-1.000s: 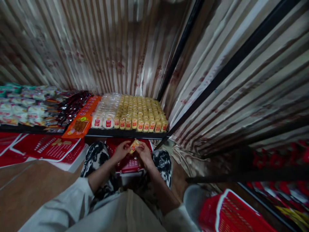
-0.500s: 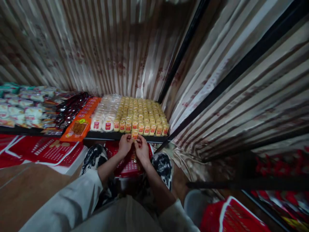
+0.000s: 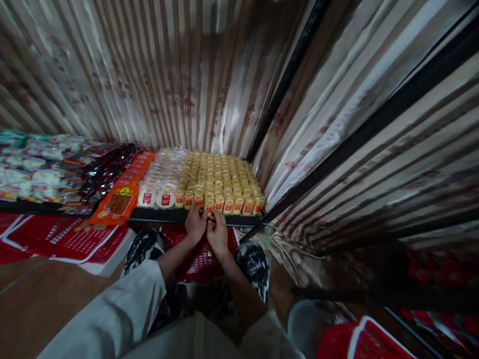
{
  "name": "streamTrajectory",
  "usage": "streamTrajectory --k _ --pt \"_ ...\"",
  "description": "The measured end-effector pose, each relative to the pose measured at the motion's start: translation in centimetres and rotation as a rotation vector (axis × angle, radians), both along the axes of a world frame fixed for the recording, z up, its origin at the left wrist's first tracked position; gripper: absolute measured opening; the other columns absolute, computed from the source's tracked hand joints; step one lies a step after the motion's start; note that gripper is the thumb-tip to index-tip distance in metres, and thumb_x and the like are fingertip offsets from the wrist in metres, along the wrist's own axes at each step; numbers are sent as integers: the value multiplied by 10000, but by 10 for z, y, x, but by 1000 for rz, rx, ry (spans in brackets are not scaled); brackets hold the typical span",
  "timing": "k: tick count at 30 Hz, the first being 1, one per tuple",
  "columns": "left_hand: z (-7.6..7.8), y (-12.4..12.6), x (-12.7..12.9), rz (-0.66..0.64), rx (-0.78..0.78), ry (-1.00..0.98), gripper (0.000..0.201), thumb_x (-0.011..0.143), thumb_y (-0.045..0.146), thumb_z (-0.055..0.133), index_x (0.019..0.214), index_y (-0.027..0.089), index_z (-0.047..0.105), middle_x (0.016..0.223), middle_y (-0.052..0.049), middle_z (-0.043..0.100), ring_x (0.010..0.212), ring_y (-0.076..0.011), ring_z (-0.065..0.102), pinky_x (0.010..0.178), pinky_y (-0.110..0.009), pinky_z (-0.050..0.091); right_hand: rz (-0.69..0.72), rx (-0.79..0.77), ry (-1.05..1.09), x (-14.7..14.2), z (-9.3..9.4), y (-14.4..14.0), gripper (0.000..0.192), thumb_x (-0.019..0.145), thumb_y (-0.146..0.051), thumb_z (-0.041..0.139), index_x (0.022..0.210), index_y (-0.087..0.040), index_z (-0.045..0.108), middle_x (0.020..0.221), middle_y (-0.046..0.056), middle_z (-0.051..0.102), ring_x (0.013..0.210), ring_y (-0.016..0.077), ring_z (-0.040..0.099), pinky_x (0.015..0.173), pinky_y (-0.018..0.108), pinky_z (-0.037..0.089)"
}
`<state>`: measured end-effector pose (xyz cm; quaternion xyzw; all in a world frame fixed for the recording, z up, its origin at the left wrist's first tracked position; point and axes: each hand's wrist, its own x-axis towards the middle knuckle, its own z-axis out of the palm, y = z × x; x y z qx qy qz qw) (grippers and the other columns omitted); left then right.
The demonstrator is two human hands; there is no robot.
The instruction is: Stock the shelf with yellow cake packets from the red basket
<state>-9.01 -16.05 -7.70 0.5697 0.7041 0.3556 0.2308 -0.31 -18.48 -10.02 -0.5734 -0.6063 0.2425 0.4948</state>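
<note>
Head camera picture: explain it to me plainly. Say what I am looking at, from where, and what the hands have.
There is no machine here: the picture comes from a camera worn on a person's head, looking forward and down at their own arms in pale sleeves. The left hand and right hand meet at the front edge of a dark shelf, pinching a small yellow packet with a red label in the front row. The shelf carries rows of yellow packets, round white packets and a flat orange packet. A red plastic basket sits below the hands. Corrugated metal walls stand behind.
</note>
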Motion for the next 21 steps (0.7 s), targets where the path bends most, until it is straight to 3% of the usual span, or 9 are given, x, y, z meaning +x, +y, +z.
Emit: streamTrajectory --k 9,14,19,21 --pt "-6 4 -1 -2 59 -36 165 838 217 517 995 168 533 954 -54 614 813 -156 601 750 -273 466 -19 18 -73 -2 -1 4 467 738 -89 397 1165 -152 575 1208 119 543 1128 195 516 1003 342 423" --pt "-14 4 -1 -88 151 -15 115 841 186 489 948 179 531 905 -40 591 829 -157 586 767 -277 474 -19 32 -78 1 -6 7 463 739 -81 382 1146 -156 588 1194 115 555 1149 194 501 1014 351 411" --pt "-21 1 -1 -159 184 40 204 876 190 438 1050 186 545 999 -62 578 888 -168 587 815 -291 478 -47 40 -40 10 -11 5 479 757 -90 373 1192 -166 558 1196 121 537 1034 187 562 952 360 465" --pt "-21 0 -1 -174 169 92 226 885 199 426 1071 187 554 1032 -74 569 922 -184 581 828 -301 476 -79 36 -76 14 -11 4 488 773 -95 361 1220 -162 545 1210 127 519 1071 193 547 978 372 449"
